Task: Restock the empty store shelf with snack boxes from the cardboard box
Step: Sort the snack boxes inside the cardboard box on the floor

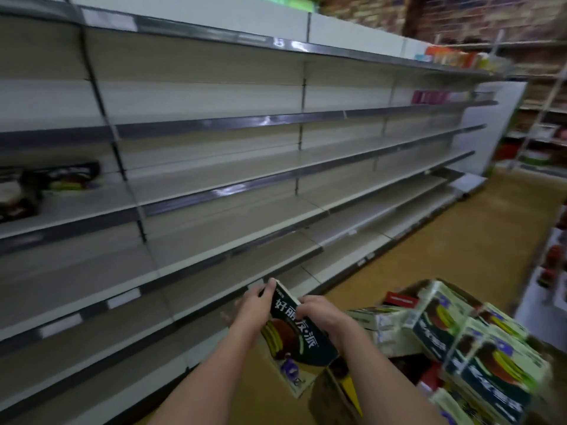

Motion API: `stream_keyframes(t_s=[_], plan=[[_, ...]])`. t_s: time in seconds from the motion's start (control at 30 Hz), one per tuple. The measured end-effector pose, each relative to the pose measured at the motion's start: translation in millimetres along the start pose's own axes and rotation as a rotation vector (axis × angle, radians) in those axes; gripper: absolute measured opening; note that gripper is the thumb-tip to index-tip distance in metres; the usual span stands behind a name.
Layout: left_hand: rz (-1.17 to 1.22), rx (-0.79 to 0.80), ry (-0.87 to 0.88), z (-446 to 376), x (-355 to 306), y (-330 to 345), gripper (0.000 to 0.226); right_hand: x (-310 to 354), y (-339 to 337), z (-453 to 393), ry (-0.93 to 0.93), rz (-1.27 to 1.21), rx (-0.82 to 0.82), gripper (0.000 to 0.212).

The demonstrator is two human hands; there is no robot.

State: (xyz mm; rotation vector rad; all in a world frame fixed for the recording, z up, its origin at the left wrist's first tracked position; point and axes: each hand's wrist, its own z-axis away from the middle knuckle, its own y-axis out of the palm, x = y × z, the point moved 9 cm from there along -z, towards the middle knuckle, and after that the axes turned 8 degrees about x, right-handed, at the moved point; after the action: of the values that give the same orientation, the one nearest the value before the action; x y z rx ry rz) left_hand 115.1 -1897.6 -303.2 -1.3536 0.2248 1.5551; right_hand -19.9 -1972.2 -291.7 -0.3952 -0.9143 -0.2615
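Both forearms reach in from the bottom edge, each hand gripping one dark snack box at lower centre.

Left hand curls round the box's upper left edge, fingertips at its top corner; right hand clasps the right edge, fingers wrapped over the face. Box is tilted, held above the floor, in front of the lowest shelves. Carton sits at lower right, piled with green-and-white snack packs. Shelving runs from the left to the upper right, largely bare; dark packs lie on a shelf at the left edge, blurred. Coloured goods stand on the top shelf, upper right.
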Motion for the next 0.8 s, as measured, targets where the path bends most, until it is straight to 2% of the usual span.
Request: stream_keyframes(t_s=[0.1, 0.23, 0.3, 0.37, 0.5, 0.7, 0.8], plan=[[0.255, -0.095, -0.012, 10, 19, -52, 0.049, 33, 31, -21, -0.073, 0.077, -0.002, 0.039], [0.321, -0.374, -0.006, 33, 54, -136, 0.039, 72, 67, -45, -0.153, 0.285, -0.132, 0.077], [0.429, -0.472, 0.001, 41, 74, -169, 0.041, 87, 88, -54, -0.161, 0.291, -0.124, 0.088], [0.536, -0.563, 0.008, 48, 93, -202, 0.039, 104, 120, -63, -0.171, 0.258, -0.05, 0.081], [0.675, -0.659, 0.033, 51, 114, -256, 0.031, 143, 172, -83, -0.239, 0.377, 0.008, 0.063], [0.623, -0.638, 0.049, 43, 118, -325, 0.028, 206, 215, -118, -0.428, 0.362, -0.047, 0.038], [0.603, -0.586, 0.056, 34, 124, -350, 0.026, 236, 229, -132, -0.513, 0.409, -0.128, 0.036]])
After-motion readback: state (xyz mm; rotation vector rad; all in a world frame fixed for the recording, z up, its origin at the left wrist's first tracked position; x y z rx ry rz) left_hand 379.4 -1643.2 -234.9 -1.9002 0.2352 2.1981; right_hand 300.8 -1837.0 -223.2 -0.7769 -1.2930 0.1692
